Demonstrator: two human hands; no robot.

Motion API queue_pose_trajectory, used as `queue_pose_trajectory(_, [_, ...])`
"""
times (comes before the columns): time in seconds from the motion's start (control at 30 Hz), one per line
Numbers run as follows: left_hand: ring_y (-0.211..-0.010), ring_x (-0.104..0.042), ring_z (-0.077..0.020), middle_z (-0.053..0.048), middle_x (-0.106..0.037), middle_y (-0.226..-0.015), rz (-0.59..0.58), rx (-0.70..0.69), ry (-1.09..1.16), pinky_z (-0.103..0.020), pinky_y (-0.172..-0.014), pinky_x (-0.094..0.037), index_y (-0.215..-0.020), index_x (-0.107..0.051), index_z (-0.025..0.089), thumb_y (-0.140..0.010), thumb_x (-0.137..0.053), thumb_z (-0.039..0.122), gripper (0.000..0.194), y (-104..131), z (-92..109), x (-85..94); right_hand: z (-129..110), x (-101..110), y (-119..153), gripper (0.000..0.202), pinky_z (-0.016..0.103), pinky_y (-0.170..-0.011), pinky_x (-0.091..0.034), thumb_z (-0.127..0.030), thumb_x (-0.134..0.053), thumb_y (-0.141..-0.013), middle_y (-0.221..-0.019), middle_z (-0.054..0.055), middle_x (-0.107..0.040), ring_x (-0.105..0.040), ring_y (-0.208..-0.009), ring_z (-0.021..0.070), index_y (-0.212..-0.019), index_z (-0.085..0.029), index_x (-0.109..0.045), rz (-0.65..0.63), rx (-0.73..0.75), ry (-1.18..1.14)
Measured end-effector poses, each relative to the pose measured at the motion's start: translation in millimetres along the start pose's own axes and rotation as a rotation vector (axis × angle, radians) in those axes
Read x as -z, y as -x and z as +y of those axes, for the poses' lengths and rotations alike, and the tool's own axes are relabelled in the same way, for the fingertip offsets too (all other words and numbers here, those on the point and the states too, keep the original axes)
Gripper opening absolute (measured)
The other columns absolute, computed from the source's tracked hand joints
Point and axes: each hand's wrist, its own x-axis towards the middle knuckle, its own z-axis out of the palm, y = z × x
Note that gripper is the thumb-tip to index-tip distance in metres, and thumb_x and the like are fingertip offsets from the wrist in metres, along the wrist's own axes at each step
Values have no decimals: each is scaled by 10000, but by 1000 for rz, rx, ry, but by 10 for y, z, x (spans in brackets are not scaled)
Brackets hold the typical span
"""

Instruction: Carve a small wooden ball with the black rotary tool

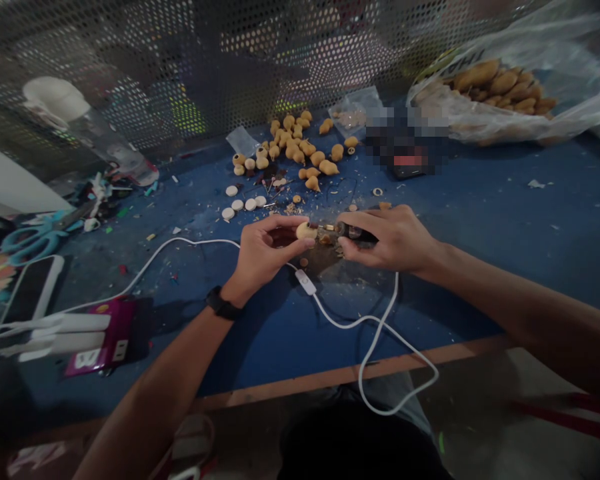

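Observation:
Over the blue table, my left hand (265,252) pinches a small pale gourd (305,231) between thumb and fingertips. My right hand (397,239) is closed around a small black rotary tool (361,233), whose brass-coloured tip points left at the gourd. Tip and gourd are very close; whether they touch I cannot tell. Shavings lie beneath the hands. From below my right hand a white cord loops past the table edge and back to an inline switch (306,282). Beyond the hands lie several white discs (237,205) and a cluster of small tan gourds (295,141).
At the back right a clear plastic bag (430,110) holds more gourds. To the left are blue-handled scissors (35,237), a phone (33,290), and a magenta power bank (123,327) with white plugs. A perforated metal panel (180,60) stands behind the table.

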Motion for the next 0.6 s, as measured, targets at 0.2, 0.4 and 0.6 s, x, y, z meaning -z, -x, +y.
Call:
queue_pose_trajectory(0.2, [-812,-799,-198,-61,-842,-923,-11,-26,2,-330,-773,-704,-1001,-840,186,-677,-971,386,403,7,-5,-2,8,12,-3,301,290,-592,-422,-385,-524,-995,-781,35,-786,-696,-669,183,-1095,-214,-750,-26,-13,-18])
queue_pose_trajectory(0.4, [-818,-799,-175,-50,-841,-934,-22,-81,17,-286,-755,-696,-998,-849,204,-709,-955,335,335,6,-3,-7,7,0,0,278,287,-587,-412,-370,-543,-1003,-779,34,-788,-689,-644,172,-1088,-200,-746,22,26,-11])
queue_pose_trajectory(0.6, [-828,-797,-185,-62,-834,-976,-49,-66,-24,-292,-731,-696,-1046,-847,210,-730,-944,394,379,13,-9,5,15,3,-8,301,286,-586,-403,-394,-527,-991,-788,34,-792,-692,-660,179,-1087,-216,-750,-13,-15,-24])
